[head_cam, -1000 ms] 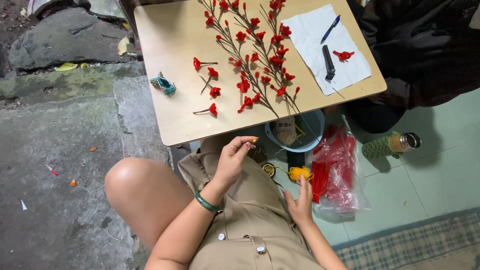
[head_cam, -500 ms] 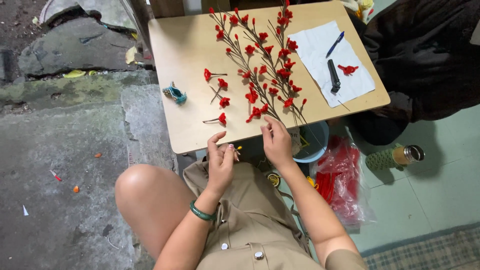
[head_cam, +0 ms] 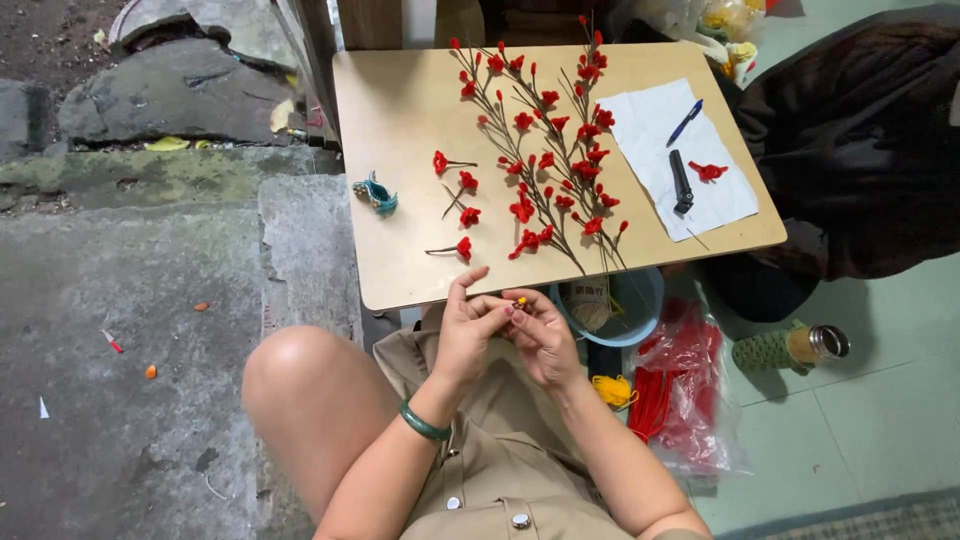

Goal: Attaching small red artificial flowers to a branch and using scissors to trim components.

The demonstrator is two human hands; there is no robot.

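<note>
Both hands now meet just below the near edge of the low square tan wooden table (head_cam: 400, 120). 1.0 s ago they were apart: the left hand (head_cam: 467, 335) was raised alone over the lap while the right hand (head_cam: 540, 338) reached down beside the light blue plastic bowl (head_cam: 640, 300) under the table edge. 0.5 s ago both had come up to the table edge. The work has therefore passed from fetching material to close finger work.

Grip: the fingertips of both hands are pressed together on a tiny yellow-and-red piece (head_cam: 520, 301), held pinched between them above the lap. What the piece is exactly cannot be told; it is too small. The left index finger stands up free of the pinch. A green bangle (head_cam: 424, 422) sits on the left wrist.

On the table, untouched: long dark wire branches set with red artificial blossoms (head_cam: 545, 150), 4 loose single red blossoms on short stems (head_cam: 462, 205) to their left, and a small teal clip-like object (head_cam: 377, 193) near the left edge. A white paper sheet (head_cam: 640, 125) carries a blue pen (head_cam: 685, 122), a black bar-shaped tool (head_cam: 681, 180) and 1 more red blossom (head_cam: 708, 171).

Below the table lie a clear plastic bag of red material (head_cam: 690, 400) and a small yellow bundle (head_cam: 612, 390).
</note>
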